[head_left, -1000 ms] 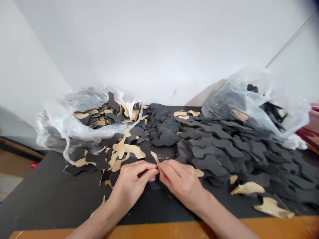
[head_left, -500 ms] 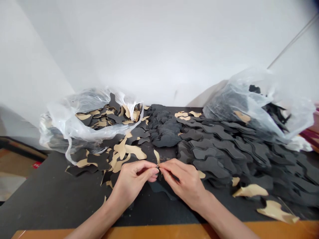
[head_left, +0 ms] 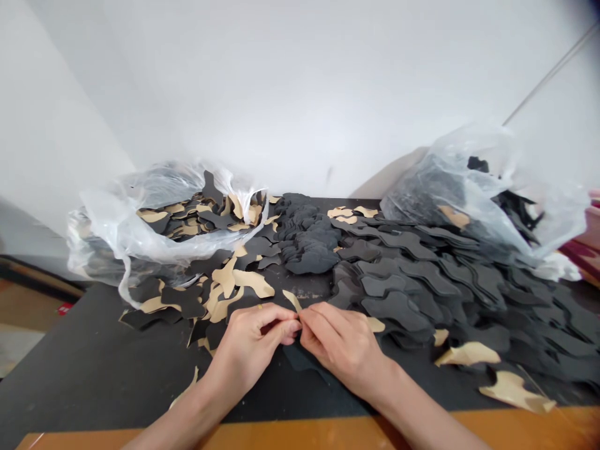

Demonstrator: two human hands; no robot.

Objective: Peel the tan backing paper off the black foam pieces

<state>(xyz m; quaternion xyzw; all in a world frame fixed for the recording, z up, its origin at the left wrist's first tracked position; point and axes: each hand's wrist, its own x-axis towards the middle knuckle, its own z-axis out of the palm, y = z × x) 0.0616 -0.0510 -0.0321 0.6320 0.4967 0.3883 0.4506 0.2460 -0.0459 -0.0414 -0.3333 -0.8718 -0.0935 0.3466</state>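
Note:
In the middle of the table, my left hand (head_left: 260, 334) and my right hand (head_left: 340, 340) meet at their fingertips. Pinched between them is a thin tan backing-paper piece (head_left: 293, 300), its narrow tip standing up above the fingers. Most of whatever they grip is hidden by the fingers. A dark wavy cut-out piece (head_left: 307, 365) lies just under both hands. To the left of my left hand is a loose heap of black pieces with tan backing (head_left: 225, 287). Beyond my right hand spread overlapping stacks of plain black pieces (head_left: 403, 312).
An open clear plastic bag (head_left: 173, 250) full of black-and-tan pieces stands at the back left. Another plastic bag (head_left: 469, 181) with dark pieces sits back right. Between them runs a black stack (head_left: 309, 244). Loose tan papers (head_left: 515, 392) lie near the right front edge.
The tan paper's tip has swung from nearly upright to leaning left. My fingertips have drawn closer together, with the right fingers more curled. The view has shifted slightly.

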